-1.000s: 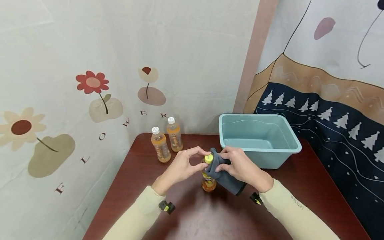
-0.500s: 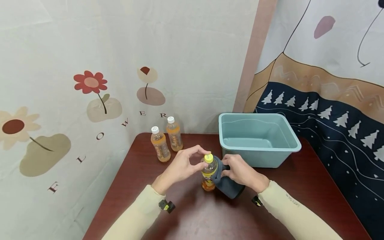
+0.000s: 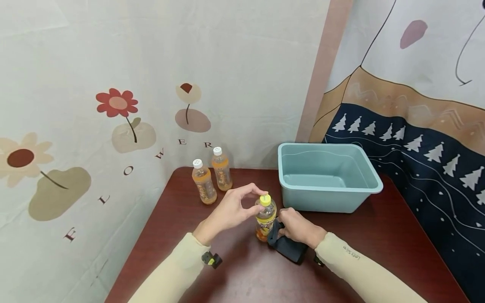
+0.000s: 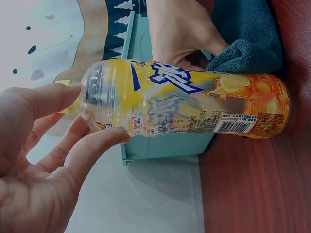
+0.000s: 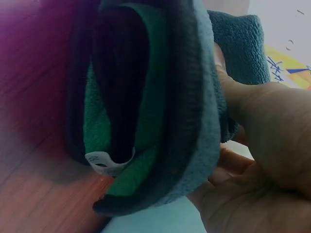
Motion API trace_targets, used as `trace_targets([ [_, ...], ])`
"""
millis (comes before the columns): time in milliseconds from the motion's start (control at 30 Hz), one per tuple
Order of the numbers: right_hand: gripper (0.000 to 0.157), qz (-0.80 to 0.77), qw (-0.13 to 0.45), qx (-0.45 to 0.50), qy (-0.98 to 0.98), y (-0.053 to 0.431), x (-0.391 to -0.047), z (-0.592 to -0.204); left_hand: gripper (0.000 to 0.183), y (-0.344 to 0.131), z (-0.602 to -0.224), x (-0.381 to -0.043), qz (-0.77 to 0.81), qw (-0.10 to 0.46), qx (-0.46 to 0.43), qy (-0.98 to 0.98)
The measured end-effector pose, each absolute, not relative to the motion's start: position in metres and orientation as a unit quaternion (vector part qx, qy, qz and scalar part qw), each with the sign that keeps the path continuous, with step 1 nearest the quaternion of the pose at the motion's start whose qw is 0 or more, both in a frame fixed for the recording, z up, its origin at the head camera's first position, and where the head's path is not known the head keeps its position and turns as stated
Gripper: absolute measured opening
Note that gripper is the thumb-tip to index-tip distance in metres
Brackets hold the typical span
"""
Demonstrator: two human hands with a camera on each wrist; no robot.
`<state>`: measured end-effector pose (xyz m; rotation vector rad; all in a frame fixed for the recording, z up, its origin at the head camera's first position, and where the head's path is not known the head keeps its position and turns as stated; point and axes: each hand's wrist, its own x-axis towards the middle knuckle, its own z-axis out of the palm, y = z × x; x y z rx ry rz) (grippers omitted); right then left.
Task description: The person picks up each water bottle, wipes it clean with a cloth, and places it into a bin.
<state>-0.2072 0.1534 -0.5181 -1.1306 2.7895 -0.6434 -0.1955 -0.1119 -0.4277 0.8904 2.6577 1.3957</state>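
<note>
A clear drink bottle with a yellow cap and a yellow label [image 3: 267, 219] stands upright on the table, amber liquid showing near its base. My left hand [image 3: 231, 210] holds it by the cap and neck between thumb and fingers. In the left wrist view the bottle [image 4: 184, 99] appears sideways, its blue lettering and barcode visible. My right hand [image 3: 299, 227] grips a folded dark grey-green towel [image 3: 289, 249] against the bottle's lower right side. A white tag hangs inside the folds of the towel [image 5: 189, 145] in the right wrist view.
Two bottles with white caps, a nearer one [image 3: 204, 185] and a farther one [image 3: 222, 170], stand at the table's back left. A light blue plastic bin [image 3: 329, 198] sits at the back right. Printed cloth [image 3: 246, 75] hangs behind the reddish-brown table [image 3: 242, 277].
My right hand and the towel have moved down the bottle, from beside the cap to its lower part. The left hand keeps its hold at the cap and neck.
</note>
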Motion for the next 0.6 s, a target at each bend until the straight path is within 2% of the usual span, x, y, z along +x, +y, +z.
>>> trace_targets([
  [467,0.007,-0.295,0.063,-0.344,0.889,0.158,-0.210,-0.515,0.036,-0.111,-0.429,-0.195,0.448,0.003,0.278,0.850],
  [600,0.008,-0.308,0.051,-0.345,0.885,0.161,-0.211,-0.508,0.036,-0.110,-0.428,-0.194,0.454,0.006,0.275,0.848],
])
